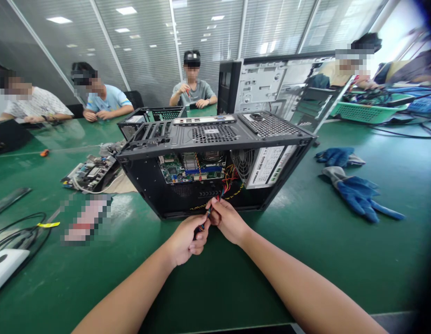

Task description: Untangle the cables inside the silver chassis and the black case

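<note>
A black computer case (180, 146) lies on the green table with its open side toward me. Inside it are a motherboard (173, 171) and, at the right, a power supply (267, 167) with a fan. A bundle of coloured cables (226, 185) runs from the power supply out over the case's near edge. My left hand (189, 239) is closed around the lower end of this bundle. Just above and to the right, my right hand (227, 218) pinches the cables, its fingertips close to the left ones. The cable ends are mostly hidden in my fingers.
Blue work gloves (357, 190) lie to the right. A loose circuit board assembly (93, 171) sits left of the case, and black cables (23, 236) lie farther left. Behind stand another case (260, 83) and a green basket (371, 109). Several people sit around the table.
</note>
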Tool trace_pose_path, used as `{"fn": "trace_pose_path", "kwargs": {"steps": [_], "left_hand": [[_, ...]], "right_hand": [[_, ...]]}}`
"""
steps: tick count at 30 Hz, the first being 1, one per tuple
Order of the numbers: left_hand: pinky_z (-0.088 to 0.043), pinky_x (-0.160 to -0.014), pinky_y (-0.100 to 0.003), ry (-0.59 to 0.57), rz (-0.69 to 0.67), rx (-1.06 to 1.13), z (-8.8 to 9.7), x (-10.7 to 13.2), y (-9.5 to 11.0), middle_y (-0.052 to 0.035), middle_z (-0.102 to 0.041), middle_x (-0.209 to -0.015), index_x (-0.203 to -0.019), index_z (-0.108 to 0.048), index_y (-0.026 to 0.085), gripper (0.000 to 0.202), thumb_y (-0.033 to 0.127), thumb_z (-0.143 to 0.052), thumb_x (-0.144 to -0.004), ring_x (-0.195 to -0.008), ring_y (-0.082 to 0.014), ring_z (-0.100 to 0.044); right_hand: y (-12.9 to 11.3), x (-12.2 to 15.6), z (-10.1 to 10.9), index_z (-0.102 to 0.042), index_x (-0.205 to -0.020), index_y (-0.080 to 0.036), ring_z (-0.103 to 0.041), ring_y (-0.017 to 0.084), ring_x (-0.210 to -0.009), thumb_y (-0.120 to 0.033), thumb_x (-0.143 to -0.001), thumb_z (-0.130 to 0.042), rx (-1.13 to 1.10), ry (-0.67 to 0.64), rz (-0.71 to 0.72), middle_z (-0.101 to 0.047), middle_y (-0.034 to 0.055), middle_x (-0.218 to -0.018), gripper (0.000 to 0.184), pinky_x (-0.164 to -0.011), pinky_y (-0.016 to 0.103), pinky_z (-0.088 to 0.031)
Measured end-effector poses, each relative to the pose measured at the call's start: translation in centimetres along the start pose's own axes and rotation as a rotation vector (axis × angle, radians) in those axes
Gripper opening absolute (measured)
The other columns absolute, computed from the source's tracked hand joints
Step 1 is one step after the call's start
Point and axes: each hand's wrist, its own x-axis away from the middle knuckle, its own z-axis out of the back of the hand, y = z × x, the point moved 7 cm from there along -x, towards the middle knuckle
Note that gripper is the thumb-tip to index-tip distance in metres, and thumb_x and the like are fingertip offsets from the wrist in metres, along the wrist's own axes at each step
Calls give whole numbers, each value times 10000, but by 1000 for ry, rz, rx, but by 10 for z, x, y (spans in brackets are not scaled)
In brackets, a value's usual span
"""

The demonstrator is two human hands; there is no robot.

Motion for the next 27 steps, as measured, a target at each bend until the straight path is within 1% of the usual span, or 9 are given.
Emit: {"fn": "trace_pose_path", "kwargs": {"steps": [4, 7, 9, 12, 15, 18, 21, 24, 27], "left_hand": [[-130, -311, -140, -159, 163, 261, -6, 4, -2, 89, -304, -503, -757, -473, 169, 242, 360, -433, -900, -330, -17, -130], [-123, -311, -133, -215, 188, 317, -9, 6, 0, 86, -303, -495, -770, -506, 150, 252, 353, -416, -889, -329, -14, -118], [-128, -311, -136, -191, 170, 280, -8, 6, 0, 84, -315, -494, -795, -532, 141, 245, 335, -411, -884, -328, -15, -122], [-148, -318, -146, -107, 103, 149, -3, 3, -1, 81, -338, -501, -820, -546, 139, 240, 332, -419, -886, -327, -19, -153], [-170, -334, -150, -30, -1, -16, 0, 2, 1, 81, -361, -508, -830, -538, 154, 251, 385, -457, -885, -333, -23, -190], [-168, -342, -154, 44, -99, -184, 0, 1, 5, 86, -359, -498, -808, -514, 169, 280, 434, -466, -883, -335, -26, -191], [-153, -346, -155, 120, -145, -308, 0, 1, 8, 90, -347, -487, -778, -491, 177, 302, 461, -461, -878, -340, -29, -191], [-138, -351, -157, 137, -149, -321, 0, 1, 9, 92, -339, -483, -769, -485, 178, 308, 468, -462, -870, -344, -29, -185], [-144, -354, -157, 96, -116, -244, 0, 2, 8, 95, -339, -488, -789, -491, 176, 294, 459, -470, -864, -344, -26, -175]], "right_hand": [[1, 0, 1, -565, -766, -189, -301, 80, -420, -515, -790, -665, -2, 1, 0, -326, -96, -448, 343, -472, 251, -249], [1, -1, 1, -563, -769, -191, -330, 83, -416, -515, -799, -659, -2, -2, -3, -323, -95, -458, 339, -474, 253, -256], [2, 0, 1, -563, -777, -192, -350, 85, -410, -517, -802, -656, -6, -10, -8, -328, -94, -467, 339, -473, 253, -256], [2, 0, 1, -562, -784, -189, -362, 83, -401, -521, -802, -654, -2, -13, -9, -340, -94, -464, 344, -466, 248, -242], [2, 0, 1, -566, -780, -186, -336, 81, -393, -528, -796, -655, 8, -11, -5, -331, -98, -439, 354, -463, 245, -227], [0, 0, 0, -573, -777, -183, -298, 80, -397, -530, -791, -659, 4, -6, 2, -333, -97, -422, 358, -467, 246, -215], [0, 0, 0, -574, -778, -184, -287, 82, -410, -524, -793, -658, -5, -4, 3, -339, -94, -428, 350, -472, 249, -212], [1, 0, 0, -571, -779, -188, -291, 85, -414, -526, -794, -655, -2, 0, 1, -342, -93, -434, 349, -475, 251, -217], [2, 0, 1, -572, -781, -188, -301, 85, -406, -527, -801, -648, 0, 0, 0, -346, -94, -424, 348, -476, 249, -220]]}}
